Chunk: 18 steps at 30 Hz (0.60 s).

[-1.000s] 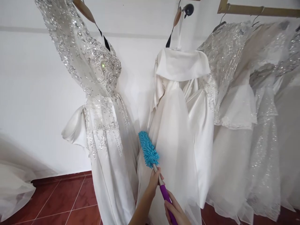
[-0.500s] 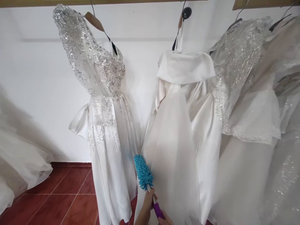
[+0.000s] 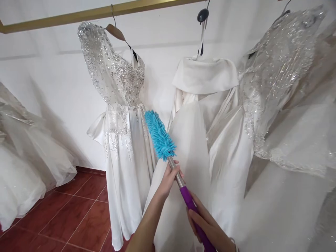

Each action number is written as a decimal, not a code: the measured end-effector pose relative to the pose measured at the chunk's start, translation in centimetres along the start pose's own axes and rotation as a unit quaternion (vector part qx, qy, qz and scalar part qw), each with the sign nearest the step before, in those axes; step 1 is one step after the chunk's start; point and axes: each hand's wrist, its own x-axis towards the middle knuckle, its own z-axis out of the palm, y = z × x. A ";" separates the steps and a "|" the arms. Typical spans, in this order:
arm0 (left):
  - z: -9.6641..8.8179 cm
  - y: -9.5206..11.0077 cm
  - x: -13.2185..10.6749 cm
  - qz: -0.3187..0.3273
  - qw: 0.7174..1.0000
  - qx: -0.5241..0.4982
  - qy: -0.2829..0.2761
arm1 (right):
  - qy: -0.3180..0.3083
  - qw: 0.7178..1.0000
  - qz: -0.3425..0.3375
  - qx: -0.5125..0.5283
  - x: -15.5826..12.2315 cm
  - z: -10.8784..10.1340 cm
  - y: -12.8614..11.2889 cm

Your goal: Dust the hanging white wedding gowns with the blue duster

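Both my hands grip a duster before hanging white gowns.

The plain gown hangs behind the duster: fluffy blue head, silver shaft, purple handle. My left hand pinches the shaft; my right hand wraps the handle, seemingly tight.

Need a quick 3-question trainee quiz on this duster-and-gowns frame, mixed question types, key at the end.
1. True or false: the blue duster head lies on the red tiled floor.
2. Which hand grips the purple handle? A) left hand B) right hand
3. Fill in: the beaded gown hangs from a gold ____.

Key:
1. False; it is raised between the beaded gown and the plain satin gown.
2. B, right hand; the left hand holds the metal shaft.
3. rail
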 end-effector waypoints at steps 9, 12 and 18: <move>0.7 -1.4 1.7 -0.023 0.999 0.024 -0.009 | 0.029 0.999 0.007 0.027 1.2 -0.3 1.0; -0.6 -5.2 1.5 -0.081 0.996 0.018 0.012 | 0.047 0.997 0.041 0.044 1.6 0.3 4.0; -4.0 -12.4 0.1 -0.166 0.985 -0.012 0.038 | 0.066 0.988 0.105 0.096 1.8 2.6 9.3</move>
